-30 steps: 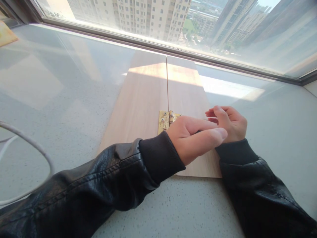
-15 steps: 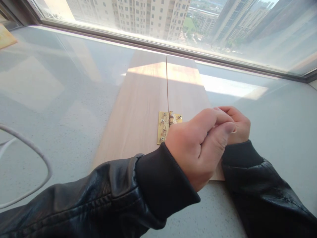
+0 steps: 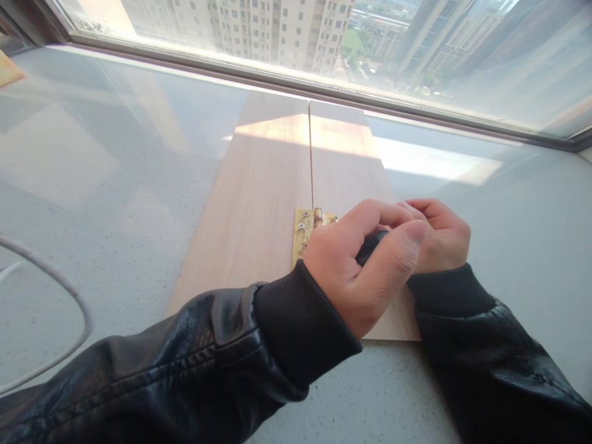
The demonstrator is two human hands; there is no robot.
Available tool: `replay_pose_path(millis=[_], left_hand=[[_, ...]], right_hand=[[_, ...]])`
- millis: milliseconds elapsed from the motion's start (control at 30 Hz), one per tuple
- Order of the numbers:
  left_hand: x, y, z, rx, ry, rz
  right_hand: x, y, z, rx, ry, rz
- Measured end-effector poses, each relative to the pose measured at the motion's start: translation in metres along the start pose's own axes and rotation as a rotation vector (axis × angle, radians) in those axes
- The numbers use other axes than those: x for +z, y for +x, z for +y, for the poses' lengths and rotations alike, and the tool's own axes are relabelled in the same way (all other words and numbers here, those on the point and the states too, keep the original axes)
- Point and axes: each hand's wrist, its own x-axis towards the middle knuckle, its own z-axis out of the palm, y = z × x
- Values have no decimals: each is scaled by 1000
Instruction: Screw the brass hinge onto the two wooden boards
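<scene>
Two pale wooden boards [image 3: 259, 203] lie side by side on the grey counter, joined near their front end by a brass hinge [image 3: 303, 231]. My left hand [image 3: 365, 265] reaches across the boards from the left, partly covering the hinge. Its fingers and thumb curl around a small dark object [image 3: 370, 246], most of which is hidden. My right hand [image 3: 441, 237] rests at the right board's edge with its fingers curled, touching the left hand's fingertips. Whether it holds anything is hidden. Both arms wear black leather sleeves.
A grey speckled counter [image 3: 115, 185] runs up to a window frame [image 3: 324, 92] at the back. A white cable [image 3: 60, 287] loops at the left edge. A yellowish corner [image 3: 7, 71] of something shows at the far left.
My left hand went from stretched out flat to curled up against the right hand, and a dark object now shows in its grip. The right hand has barely moved.
</scene>
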Motion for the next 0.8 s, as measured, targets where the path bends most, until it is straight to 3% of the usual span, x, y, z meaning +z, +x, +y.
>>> replay_pose_path(millis=[67,233,467,700,800], left_hand=[[6,-9,0,35,93,73],[11,-9,-1,5,83,61],[-9,24,-5,-181,-173,-148],[0,-3,4,-9,30,8],[3,-5,6,47,113,-110]], right_hand=[[0,-1,-2,-5,-7,7],[1,-1,-4,-10,-8,17],[4,-3,-4,14,44,35],[2,-5,-9,51,32,14],[2,-5,-9,44,20,9]])
